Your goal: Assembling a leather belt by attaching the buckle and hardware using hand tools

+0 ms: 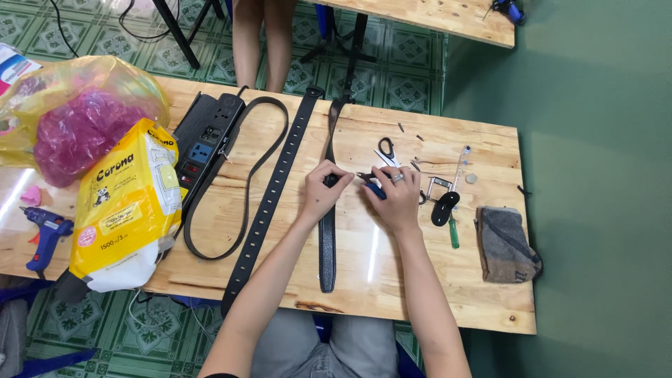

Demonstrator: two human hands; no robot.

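Far to the left of the grip a blue glue gun [43, 236] lies at the table's edge, with a yellow plastic bag [77, 87] of pink stuff behind it and a yellow packet [126, 203] of white filling lying nearer. Next comes a black power strip [203, 140], then a thin black strap [238, 182] looped in a long curve, then a wide perforated black belt [273, 189] running diagonally just left of the hands.

The left hand [320, 192] pinches a black leather belt [327, 238] between thumb and fingers, closed tight on it near its upper part; the belt runs straight down the wooden table [392, 280] toward the person. Touching from the right, the right hand [395, 196] is wrapped around blue-handled pliers [371, 183], whose tip meets the belt at the left fingers.

Just behind the right hand lie small scissors [386, 150]. Close to its right sit a metal buckle [439, 186], a black leather scrap [444, 208] and a green-handled screwdriver [454, 227]. Farther right a folded grey cloth [505, 243] rests near the edge.
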